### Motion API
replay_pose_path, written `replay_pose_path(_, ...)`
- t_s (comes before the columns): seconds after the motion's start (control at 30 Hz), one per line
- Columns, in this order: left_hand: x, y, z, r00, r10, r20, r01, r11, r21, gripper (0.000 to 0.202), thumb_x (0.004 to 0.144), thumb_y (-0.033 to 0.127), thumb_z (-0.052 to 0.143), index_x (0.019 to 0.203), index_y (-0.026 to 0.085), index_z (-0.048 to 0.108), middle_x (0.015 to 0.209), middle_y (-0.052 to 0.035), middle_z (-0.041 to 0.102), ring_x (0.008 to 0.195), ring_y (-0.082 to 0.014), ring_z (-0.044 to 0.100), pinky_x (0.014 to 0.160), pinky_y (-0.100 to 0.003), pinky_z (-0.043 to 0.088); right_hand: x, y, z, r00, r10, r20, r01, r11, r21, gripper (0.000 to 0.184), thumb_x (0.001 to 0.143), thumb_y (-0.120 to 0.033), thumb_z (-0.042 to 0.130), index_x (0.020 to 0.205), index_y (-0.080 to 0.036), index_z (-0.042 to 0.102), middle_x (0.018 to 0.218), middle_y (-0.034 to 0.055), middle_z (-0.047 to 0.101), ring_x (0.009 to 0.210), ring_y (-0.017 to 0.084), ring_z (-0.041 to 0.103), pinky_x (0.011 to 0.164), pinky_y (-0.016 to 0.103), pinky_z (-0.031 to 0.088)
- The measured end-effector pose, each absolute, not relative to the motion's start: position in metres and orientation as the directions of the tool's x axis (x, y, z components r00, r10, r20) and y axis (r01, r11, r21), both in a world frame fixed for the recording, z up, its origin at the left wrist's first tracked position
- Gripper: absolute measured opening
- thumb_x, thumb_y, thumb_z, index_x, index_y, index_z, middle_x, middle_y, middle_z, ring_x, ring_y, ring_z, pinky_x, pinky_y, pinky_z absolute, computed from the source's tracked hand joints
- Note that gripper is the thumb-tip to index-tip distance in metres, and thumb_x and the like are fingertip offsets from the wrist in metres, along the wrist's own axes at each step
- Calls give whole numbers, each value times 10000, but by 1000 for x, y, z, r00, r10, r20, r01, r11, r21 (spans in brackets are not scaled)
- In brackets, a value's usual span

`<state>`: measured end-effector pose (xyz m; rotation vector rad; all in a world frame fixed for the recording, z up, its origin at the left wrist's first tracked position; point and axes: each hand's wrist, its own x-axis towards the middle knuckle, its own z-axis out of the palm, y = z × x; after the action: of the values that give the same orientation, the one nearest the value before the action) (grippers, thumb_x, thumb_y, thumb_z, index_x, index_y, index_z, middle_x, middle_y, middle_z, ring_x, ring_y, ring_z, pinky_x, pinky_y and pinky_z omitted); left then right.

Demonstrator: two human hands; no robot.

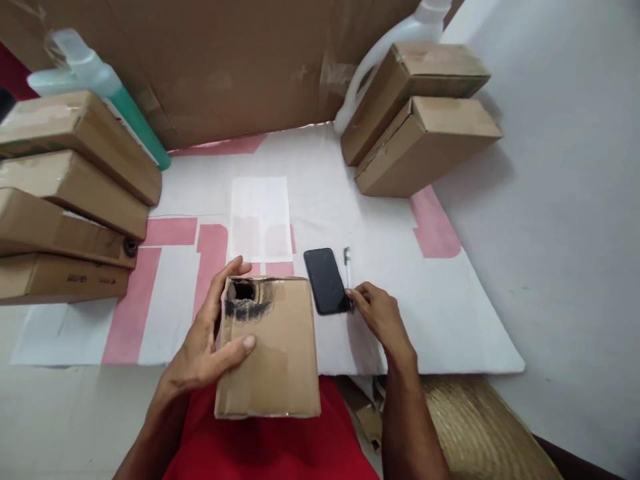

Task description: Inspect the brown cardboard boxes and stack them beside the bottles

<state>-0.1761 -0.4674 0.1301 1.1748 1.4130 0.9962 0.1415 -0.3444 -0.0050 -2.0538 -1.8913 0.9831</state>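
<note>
My left hand grips a cardboard box from its left side, thumb lying on the top face and fingers round the far left edge. The box's upper left corner has a ragged hole with black marks around it. To the right, my right hand pinches the near end of a slim pen with thumb and forefinger. The pen's far end points away from me, by the table surface. A black smartphone lies face up just left of the pen, between the box and my right hand.
Several cardboard boxes stand at the left, before a bottle of green liquid. Two boxes and a white jug stand back right. A white paper sheet lies on the cloth-covered table. A cardboard panel closes the back.
</note>
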Motion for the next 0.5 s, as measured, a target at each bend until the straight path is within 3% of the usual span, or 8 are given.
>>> replay_pose_path(0.1, -173, -468, 128, -43, 979, -197, 86, 200, 976, 854, 850, 481, 732, 1591, 345, 330, 1604, -96, 432, 1422, -384, 489, 1166, -553, 439, 144, -343, -7, -93, 928, -360, 750, -173, -638, 328, 827, -522, 544, 653, -245, 562, 588, 29, 651, 588, 207, 592, 634, 330, 396)
replay_pose_path(0.23, -173, -468, 126, -45, 983, -178, 70, 181, 981, 831, 850, 472, 728, 1575, 328, 349, 1574, -99, 452, 1395, -371, 507, 1178, -543, 419, 148, -338, -3, -117, 904, -410, 722, -206, -660, 304, 807, -504, 553, 665, -235, 577, 563, 16, 647, 530, 184, 573, 596, 312, 410)
replay_pose_path(0.4, -173, -468, 125, -51, 986, -158, 86, 162, 983, 806, 847, 441, 724, 1556, 318, 362, 1542, -96, 482, 1375, -350, 520, 1136, -500, 458, 140, -336, 6, -132, 893, -431, 831, -137, -538, 179, 837, -330, 572, 690, -229, 581, 560, 1, 654, 564, 173, 603, 636, 291, 412)
replay_pose_path(0.5, -172, -469, 124, -55, 987, -151, 83, 155, 984, 788, 844, 427, 718, 1544, 317, 374, 1538, -92, 486, 1352, -346, 541, 1119, -492, 469, 139, -335, 13, -110, 889, -444, 873, -127, -471, 144, 737, -181, 618, 607, -225, 576, 517, 2, 633, 580, 181, 604, 631, 292, 389)
